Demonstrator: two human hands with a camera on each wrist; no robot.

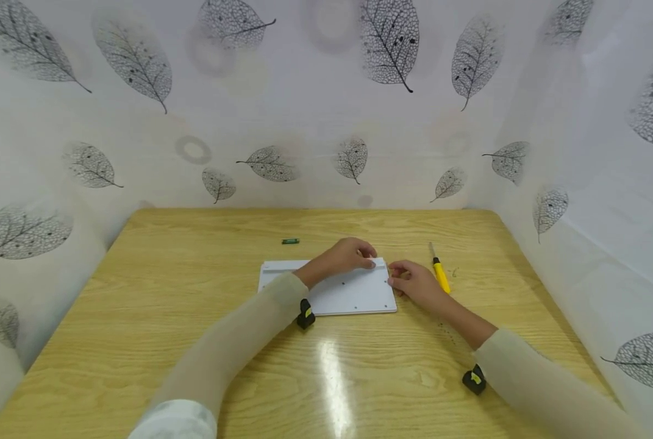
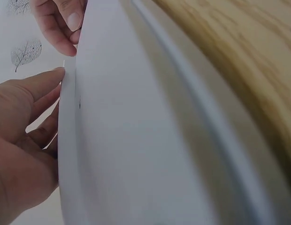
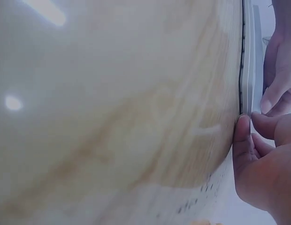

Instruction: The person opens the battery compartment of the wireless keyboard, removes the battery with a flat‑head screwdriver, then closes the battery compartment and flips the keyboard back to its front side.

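A flat white keyboard (image 1: 353, 296) lies on the table with its underside up, small dark screw holes dotted over it and a raised ridge along the far edge. My left hand (image 1: 348, 256) reaches across it and grips that ridge near the right end. In the left wrist view the left thumb and curled fingers lie at the ridge. At the far right corner my right hand (image 1: 418, 285) pinches the side edge between thumb and fingers. Both hands are close together there, and the right wrist view shows the right fingertips (image 3: 243, 124) right at the panel's edge.
To the right lies a screwdriver (image 1: 441, 274) with a yellow and black handle, its shaft pointing away. A small green battery (image 1: 290, 241) rests beyond the keyboard. Tiny dark specks (image 1: 447, 332) lie near the right forearm. Leaf-patterned curtains (image 1: 304, 122) surround the wooden table (image 1: 183, 256).
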